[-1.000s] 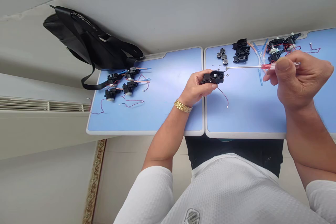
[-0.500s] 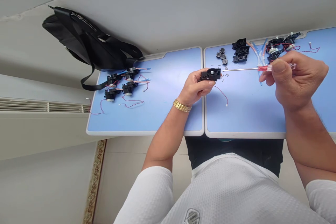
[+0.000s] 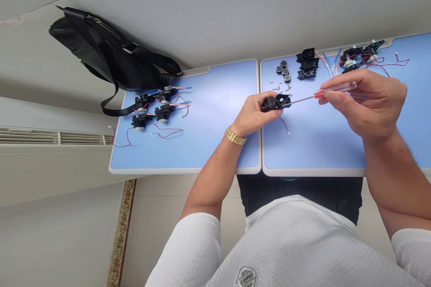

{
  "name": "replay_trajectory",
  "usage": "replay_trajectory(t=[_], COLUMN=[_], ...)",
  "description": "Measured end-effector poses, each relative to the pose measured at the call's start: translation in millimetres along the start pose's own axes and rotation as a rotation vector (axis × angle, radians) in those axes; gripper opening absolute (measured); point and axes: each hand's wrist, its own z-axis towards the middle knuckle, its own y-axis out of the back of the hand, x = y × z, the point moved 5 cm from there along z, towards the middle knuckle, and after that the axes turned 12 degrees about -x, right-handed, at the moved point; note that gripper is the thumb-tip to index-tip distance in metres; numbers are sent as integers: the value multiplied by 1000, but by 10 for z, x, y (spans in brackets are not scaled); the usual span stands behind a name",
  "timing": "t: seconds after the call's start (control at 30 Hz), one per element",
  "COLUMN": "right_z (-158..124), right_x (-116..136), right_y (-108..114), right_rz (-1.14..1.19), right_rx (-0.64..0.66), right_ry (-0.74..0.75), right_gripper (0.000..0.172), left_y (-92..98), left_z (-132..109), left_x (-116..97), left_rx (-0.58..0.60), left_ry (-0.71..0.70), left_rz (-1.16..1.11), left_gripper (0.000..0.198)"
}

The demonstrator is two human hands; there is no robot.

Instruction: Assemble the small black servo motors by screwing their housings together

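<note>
My left hand (image 3: 253, 114) grips a small black plastic housing (image 3: 276, 102) with a white peg on top, and a thin red-and-black wire hangs below it. In my right hand (image 3: 377, 101) is a screwdriver (image 3: 336, 90) with a clear and red handle, pinched between thumb and fingers. Its shaft points left, with the tip at the housing's right end; whether it sits on a screw is too small to tell. Just behind the housing lie several small screws (image 3: 288, 87). Beyond them sit several round metal-and-black parts (image 3: 286, 71).
Several black housings (image 3: 307, 63) stand at the back, beside clear and blue tubes (image 3: 333, 65) and wired assemblies (image 3: 353, 56). More wired assemblies (image 3: 161, 112) lie on the left table (image 3: 215, 143). A black bag (image 3: 101, 49) leans against the wall. A seam divides the two tables.
The screwdriver has moved left and down, its shaft now slanted, and its tip has come to the housing. My left hand has shifted slightly right, tilting the housing.
</note>
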Motion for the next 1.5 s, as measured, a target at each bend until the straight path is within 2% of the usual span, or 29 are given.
replay_trajectory(t=[0.3, 0.63, 0.87, 1.0, 1.27, 1.4, 1.5], right_z=[-15, -20, 18, 38, 23, 24, 25], right_x=[-25, 7, 32, 21, -128, -175, -181], right_y=[-43, -29, -39, -27, 3, -5, -11], right_rz=[-1, -73, -97, -189, -401, -438, -443], right_rx=[105, 137, 173, 227, 331, 365, 359], right_ry=[44, -3, 39, 64, 129, 104, 66], right_gripper=[7, 6, 4, 3, 36, 51, 56], left_y=[-43, -42, -68, -82, -105, -119, -125], left_z=[-43, -44, -53, -57, -47, -44, -47], left_x=[-7, -18, -13, -6, 22, 40, 54], left_rx=[69, 78, 105, 114, 147, 161, 166], left_ry=[-18, -22, -20, -10, -1, -13, -15], left_rz=[55, 66, 75, 92, 101, 105, 107], left_gripper=[33, 32, 30, 30, 27, 24, 26])
